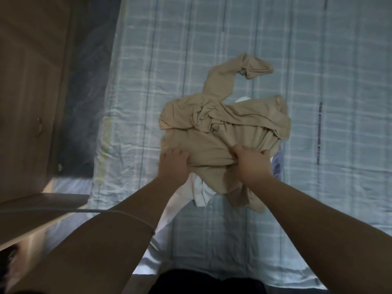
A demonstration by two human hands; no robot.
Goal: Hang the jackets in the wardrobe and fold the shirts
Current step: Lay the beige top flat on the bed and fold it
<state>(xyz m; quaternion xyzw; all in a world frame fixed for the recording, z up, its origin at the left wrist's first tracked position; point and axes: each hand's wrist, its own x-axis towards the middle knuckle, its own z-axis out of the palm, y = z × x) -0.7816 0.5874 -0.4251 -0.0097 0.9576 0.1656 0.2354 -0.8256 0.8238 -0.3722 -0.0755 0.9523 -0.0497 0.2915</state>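
Observation:
A crumpled beige shirt [222,124] lies in a heap on the bed, one long sleeve trailing away toward the far side. My left hand [172,161] grips its near left edge, fingers curled into the cloth. My right hand [249,161] clutches a bunched fold of the same shirt at its near right. Under the beige shirt a white garment [201,193] sticks out toward me, and a pale blue garment [277,164] shows at the right.
The clothes lie on a bed with a light blue checked sheet [328,92]. A wooden wardrobe door [29,81] with a small handle stands at the left, with a dark gap beside the bed. A wooden surface [31,213] is at the lower left.

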